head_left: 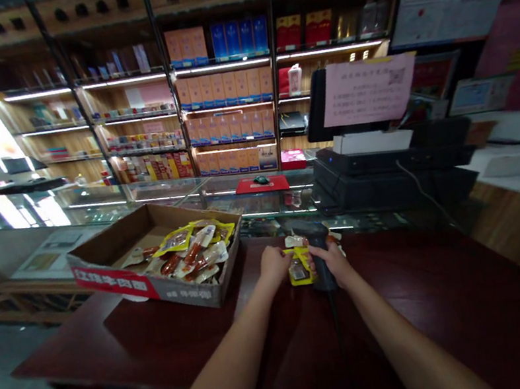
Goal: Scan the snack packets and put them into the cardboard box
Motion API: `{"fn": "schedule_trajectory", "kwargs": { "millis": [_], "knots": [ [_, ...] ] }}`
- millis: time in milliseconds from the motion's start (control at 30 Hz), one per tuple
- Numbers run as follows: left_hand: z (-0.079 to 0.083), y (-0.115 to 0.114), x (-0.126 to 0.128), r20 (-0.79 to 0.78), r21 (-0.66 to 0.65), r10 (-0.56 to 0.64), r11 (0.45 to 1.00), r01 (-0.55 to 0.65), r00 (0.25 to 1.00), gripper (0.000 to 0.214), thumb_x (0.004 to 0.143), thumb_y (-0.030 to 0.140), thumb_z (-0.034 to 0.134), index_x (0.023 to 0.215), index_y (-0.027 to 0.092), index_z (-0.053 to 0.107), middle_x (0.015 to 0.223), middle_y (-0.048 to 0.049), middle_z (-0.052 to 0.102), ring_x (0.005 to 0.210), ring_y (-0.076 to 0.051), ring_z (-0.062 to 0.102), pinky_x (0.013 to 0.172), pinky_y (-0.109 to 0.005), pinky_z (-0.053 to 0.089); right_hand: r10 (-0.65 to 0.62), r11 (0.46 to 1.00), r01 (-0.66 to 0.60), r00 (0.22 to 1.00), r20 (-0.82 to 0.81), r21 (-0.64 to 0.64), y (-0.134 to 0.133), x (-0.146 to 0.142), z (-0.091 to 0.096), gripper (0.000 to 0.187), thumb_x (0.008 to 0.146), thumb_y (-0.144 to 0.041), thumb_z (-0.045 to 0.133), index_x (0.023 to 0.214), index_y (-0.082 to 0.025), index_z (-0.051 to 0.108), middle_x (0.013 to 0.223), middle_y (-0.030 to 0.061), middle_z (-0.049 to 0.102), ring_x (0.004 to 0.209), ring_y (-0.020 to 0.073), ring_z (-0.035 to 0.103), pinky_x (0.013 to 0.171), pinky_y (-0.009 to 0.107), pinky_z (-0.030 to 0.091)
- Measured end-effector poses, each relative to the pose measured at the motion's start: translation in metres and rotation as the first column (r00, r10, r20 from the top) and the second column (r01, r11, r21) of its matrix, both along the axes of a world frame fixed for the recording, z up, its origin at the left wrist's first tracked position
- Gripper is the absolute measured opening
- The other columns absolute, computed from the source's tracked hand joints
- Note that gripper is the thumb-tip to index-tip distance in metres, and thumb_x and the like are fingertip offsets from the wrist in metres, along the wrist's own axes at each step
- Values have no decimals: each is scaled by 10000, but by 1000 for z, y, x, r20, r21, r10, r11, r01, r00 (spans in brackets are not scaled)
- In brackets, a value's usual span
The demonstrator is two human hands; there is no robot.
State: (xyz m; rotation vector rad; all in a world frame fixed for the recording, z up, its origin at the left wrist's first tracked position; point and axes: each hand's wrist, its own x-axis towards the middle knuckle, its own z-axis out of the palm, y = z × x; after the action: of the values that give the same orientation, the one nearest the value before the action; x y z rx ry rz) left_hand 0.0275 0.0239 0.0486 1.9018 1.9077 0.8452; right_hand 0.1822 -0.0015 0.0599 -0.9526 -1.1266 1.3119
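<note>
My left hand [276, 264] pinches a small yellow snack packet [299, 273] by its upper edge. A dark handheld barcode scanner [323, 270] stands upright just right of the packet, with my right hand [331, 257] closed around its handle. The right fingers come close to the packet's edge; whether they touch it I cannot tell. Behind the hands, partly hidden, lie more snack packets [295, 240] on the dark red table [412, 315]. An open cardboard box [166, 291] to the left holds several yellow and clear packets of sausage-like snacks [194, 250].
Behind the table runs a glass display counter [164, 194] bearing a mouse [261, 180] on a red pad. A monitor with a pink notice [367, 92] stands over a black till unit [392, 178] at right. Lit shelves [227, 106] with boxed goods line the wall.
</note>
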Motion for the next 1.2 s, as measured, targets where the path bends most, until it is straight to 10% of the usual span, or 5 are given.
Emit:
{"fn": "schedule_trajectory", "kwargs": {
  "millis": [233,400,633,833,1200],
  "knots": [
    [-17,-13,49,-240,-21,37,999,-43,970,583,701,596,555,998,106,663,1089,-189,574,1089,-327,485,859,-404,405,-91,996,90,995,-41,-23,3,41,-14,324,559,-397,749,680,-178,543,486,-31,574,364,126,505,375,269,436],
    [-30,-7,53,-192,-76,13,997,-28,981,348,734,447,583,900,152,667,1112,-157,572,1101,-308,486,841,-402,412,-53,998,52,998,-32,-35,5,43,-23,349,567,-416,756,710,-172,552,489,-36,574,363,119,503,366,258,436],
    [-42,17,25,162,-53,87,995,-80,983,161,750,192,572,595,154,549,724,-75,626,760,-188,595,696,-280,427,-5,1000,4,1000,-13,-27,2,42,-23,353,596,-405,752,746,-171,534,521,-44,577,382,105,520,383,243,460],
    [-46,35,-24,534,78,183,961,-264,825,167,786,205,489,622,184,466,604,13,530,568,-132,531,570,-245,417,163,986,-161,986,42,-41,-3,41,-23,374,610,-404,727,820,-172,524,536,-49,582,377,105,529,367,232,457],
    [-46,31,-26,527,272,195,883,-382,827,158,787,229,449,638,209,402,613,19,504,607,-141,506,594,-245,381,289,957,-288,938,190,-37,-8,31,-30,343,648,-405,682,805,-183,473,524,-60,563,359,101,516,351,225,444]
  ]
}}
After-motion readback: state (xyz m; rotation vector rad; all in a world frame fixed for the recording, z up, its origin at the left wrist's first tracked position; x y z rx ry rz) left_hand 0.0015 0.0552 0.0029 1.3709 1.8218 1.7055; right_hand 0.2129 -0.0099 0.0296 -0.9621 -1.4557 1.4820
